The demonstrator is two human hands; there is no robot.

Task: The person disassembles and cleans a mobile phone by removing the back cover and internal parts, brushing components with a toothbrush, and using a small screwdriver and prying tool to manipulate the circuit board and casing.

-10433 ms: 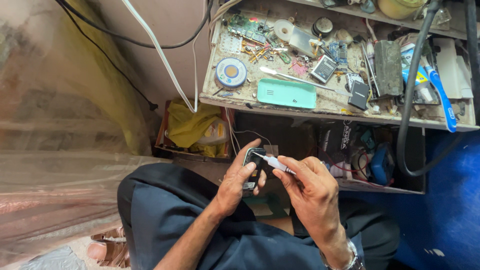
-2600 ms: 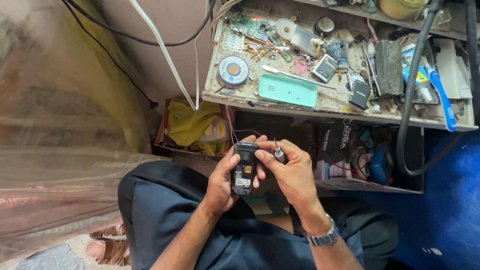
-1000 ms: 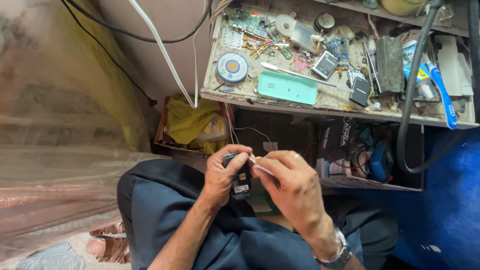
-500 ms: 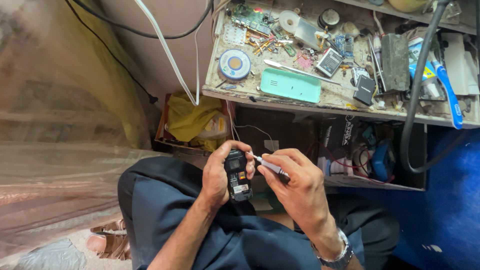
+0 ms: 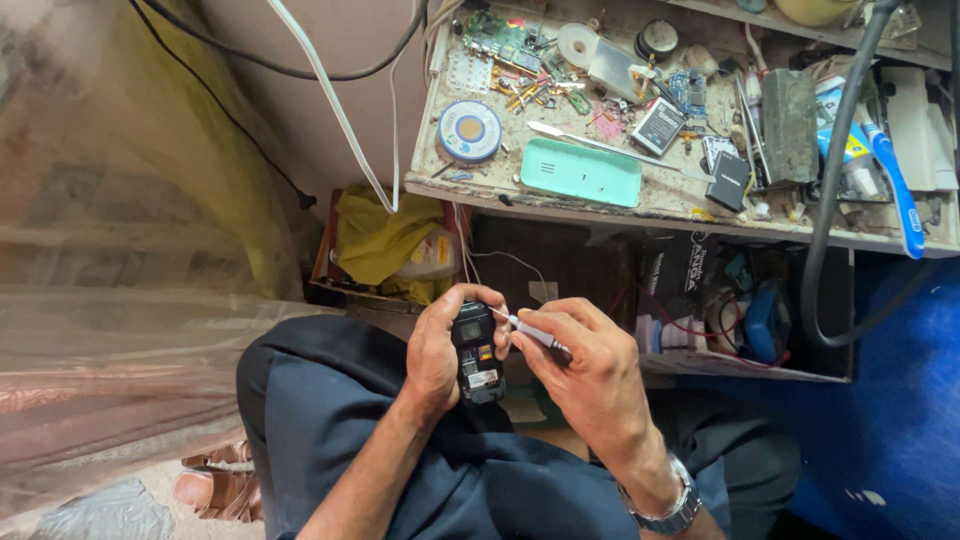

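Working on a small dark phone [image 5: 476,352] with its back cover off, held over the lap, below the front edge of the desk [image 5: 640,205]. Innards show: a label and small parts in the lower half, a squarish module near the top. Left hand [image 5: 440,350] is wrapped round the phone's left side, thumb and fingers clamped on it, keeping it upright and facing up. Right hand [image 5: 585,365] is pinched shut on a thin screwdriver [image 5: 530,330], pale-handled, with the tip [image 5: 497,314] set against the phone's upper right corner. Whether a screw sits under the tip is too small to tell.

Judged from this: the opening stage looks done, since the back is already off and the inside bare. A mint-green flat cover [image 5: 580,172] lies on the desk, well apart from the phone; it may be the removed back, though that is a guess. The work at the top corner looks in progress; reassembly is left.

Further out: a solder spool [image 5: 470,131], a circuit board [image 5: 497,33], a black battery [image 5: 732,180] and a blue toothbrush [image 5: 895,185] on the cluttered desk. A yellow cloth [image 5: 385,235] sits in the space beneath. Wristwatch [image 5: 672,508] on the right wrist.
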